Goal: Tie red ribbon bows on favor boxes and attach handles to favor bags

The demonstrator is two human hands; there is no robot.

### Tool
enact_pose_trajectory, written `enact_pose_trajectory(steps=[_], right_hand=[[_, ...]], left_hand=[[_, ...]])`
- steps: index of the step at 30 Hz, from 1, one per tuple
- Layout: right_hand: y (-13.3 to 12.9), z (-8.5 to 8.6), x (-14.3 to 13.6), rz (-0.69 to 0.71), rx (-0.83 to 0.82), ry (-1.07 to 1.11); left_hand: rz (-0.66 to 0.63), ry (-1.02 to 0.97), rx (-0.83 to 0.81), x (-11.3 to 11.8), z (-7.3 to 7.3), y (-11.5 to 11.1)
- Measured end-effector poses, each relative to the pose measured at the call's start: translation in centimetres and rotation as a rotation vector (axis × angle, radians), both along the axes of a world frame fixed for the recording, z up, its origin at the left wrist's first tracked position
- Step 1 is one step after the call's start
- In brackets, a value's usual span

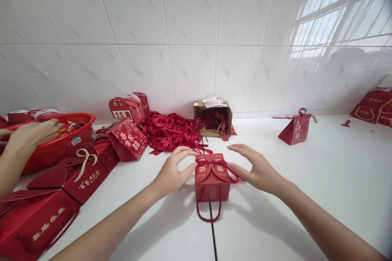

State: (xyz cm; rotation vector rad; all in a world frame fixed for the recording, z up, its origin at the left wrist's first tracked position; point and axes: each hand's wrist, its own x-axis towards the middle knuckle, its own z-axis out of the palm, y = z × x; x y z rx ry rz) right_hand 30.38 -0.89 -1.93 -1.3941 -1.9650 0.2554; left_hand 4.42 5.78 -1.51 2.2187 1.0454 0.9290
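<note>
White worktop (260, 232) beneath, a cubic red cardboard box (211, 187) stands between your left hand (171, 171) and right hand (261, 171), fingers spread wide beside its top (crimson fabric ribbon (219, 163) crossing it sideways).

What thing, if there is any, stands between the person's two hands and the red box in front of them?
Nothing visible does. The left hand is at the left side of the red box, the right hand at its right. Only the box's ribbon loops out near the right thumb.
</note>
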Motion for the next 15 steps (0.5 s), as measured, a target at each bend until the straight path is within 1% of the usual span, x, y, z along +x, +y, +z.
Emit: enact_pose_trajectory(steps=[3,5,6,11,13,15], right_hand=[[1.0,0.9,-2.2,0.204,-0.026,-0.047],[1.5,1.1,-2.8,0.284,-0.045,-0.066],[1.7,1.1,-2.9,0.302,-0.054,-0.067],[2.0,0.6,-2.8,0.309,-0.058,-0.03],[1.9,0.2,-2.9,0.308,-0.055,0.002],[1.7,-0.4,-2.8,0.246,-0.047,0.058]], left_hand=[[-0.051,-0.014,-0.03,1.8,-0.2,-0.4],[-0.07,-0.028,-0.048,2.4,-0.3,-0.5],[-0.078,-0.035,-0.057,2.5,-0.3,-0.6],[-0.089,-0.076,-0.11,2.5,-0.6,-0.5],[-0.051,-0.104,-0.139,2.5,-1.2,-0.5],[0.014,-0.137,-0.175,2.5,-2.0,-0.4]])
